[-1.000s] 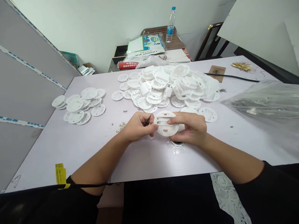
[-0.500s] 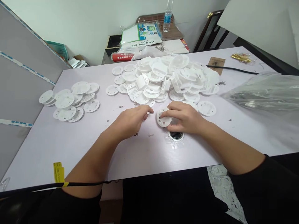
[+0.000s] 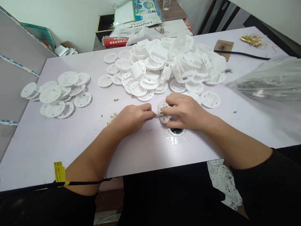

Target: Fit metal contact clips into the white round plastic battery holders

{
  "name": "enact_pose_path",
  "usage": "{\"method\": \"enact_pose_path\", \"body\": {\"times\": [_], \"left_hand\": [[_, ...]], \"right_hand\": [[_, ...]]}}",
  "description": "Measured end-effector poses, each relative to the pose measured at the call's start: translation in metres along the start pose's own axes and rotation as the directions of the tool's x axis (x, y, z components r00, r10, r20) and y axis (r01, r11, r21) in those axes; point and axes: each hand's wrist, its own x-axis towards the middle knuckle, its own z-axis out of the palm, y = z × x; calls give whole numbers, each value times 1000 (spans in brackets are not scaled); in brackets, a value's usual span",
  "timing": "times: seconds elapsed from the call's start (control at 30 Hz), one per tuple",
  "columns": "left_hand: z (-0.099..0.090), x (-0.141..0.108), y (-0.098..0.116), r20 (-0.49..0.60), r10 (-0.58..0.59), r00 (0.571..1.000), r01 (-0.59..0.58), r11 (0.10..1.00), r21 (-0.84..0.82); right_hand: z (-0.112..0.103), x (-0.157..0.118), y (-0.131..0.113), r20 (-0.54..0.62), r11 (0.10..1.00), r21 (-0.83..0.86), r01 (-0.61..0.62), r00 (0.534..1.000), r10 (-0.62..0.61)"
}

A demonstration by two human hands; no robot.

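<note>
The right hand (image 3: 184,111) grasped a white plastic disc (image 3: 163,113) between thumb and fingers, its slotted face tilted up toward the left hand (image 3: 135,118), whose fingertips were pinched together at the disc's edge; whether they held a small part could not be told. Just below the right hand's grip lay a black round piece (image 3: 176,130) with a pale rim. Beyond the grip spread a large pile of discs (image 3: 156,67), with small metal pieces (image 3: 113,117) and a smaller group of discs (image 3: 50,94) to its left, and a clear plastic bag (image 3: 270,81) to its right

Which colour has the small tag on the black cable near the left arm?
Yellow tag, best seen in the head view.
</note>
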Motion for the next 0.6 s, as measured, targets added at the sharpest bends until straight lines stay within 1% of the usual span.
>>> {"method": "enact_pose_path", "body": {"times": [0.27,0.53,0.6], "left_hand": [[2,2,2,-13,-19,1000,18,996,-88],[3,2,2,-18,-30,999,29,998,-50],[3,3,2,-13,-39,999,38,997,-70]], "right_hand": [[1,0,0,1,1000,-4,1,1000,-1],[1,1,0,-1,1000,-14,18,1000,-18],[2,1,0,-1,1000,-11,14,1000,-14]]}}
